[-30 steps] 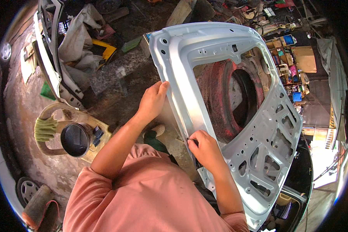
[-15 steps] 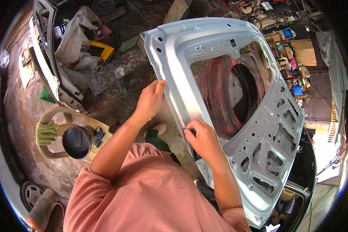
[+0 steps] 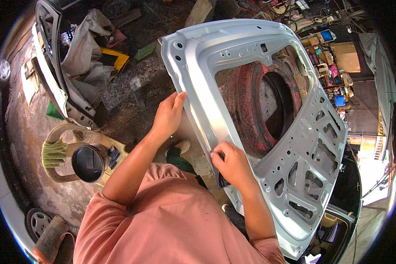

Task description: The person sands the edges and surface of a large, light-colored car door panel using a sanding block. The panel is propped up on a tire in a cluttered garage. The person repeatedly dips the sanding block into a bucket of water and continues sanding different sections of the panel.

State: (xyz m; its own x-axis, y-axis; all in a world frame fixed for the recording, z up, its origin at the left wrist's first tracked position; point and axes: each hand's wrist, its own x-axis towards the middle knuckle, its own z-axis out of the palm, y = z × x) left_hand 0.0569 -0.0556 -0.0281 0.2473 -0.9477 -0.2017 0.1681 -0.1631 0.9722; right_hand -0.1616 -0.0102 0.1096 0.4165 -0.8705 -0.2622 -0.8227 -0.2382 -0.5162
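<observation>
A silver-grey car tailgate panel (image 3: 198, 94), with a large window opening and several cut-outs, stands tilted in front of me. My left hand (image 3: 168, 115) is closed on its left edge, thumb lying along the rim. Lower down the same side, my right hand (image 3: 233, 166) presses on the panel's border, fingers curled together. Between its thumb and fingers a small dark piece shows; its kind is mostly hidden. Below that hand, a dark flat patch (image 3: 223, 180) shows at the panel's edge, and I cannot tell whether it belongs to the held piece.
Behind the window opening sits a worn, reddish-stained tyre (image 3: 246, 110). To the left, a plastic chair (image 3: 57, 132) holds a black bucket (image 3: 87, 163) and a green cloth glove (image 3: 53, 153). A car door (image 3: 53, 57) leans farther back. Cluttered shelves (image 3: 325, 66) stand at the far right.
My right hand has slid slightly down and to the right along the panel's border. The left hand keeps its hold, and the panel's upper left corner has shifted slightly left.
</observation>
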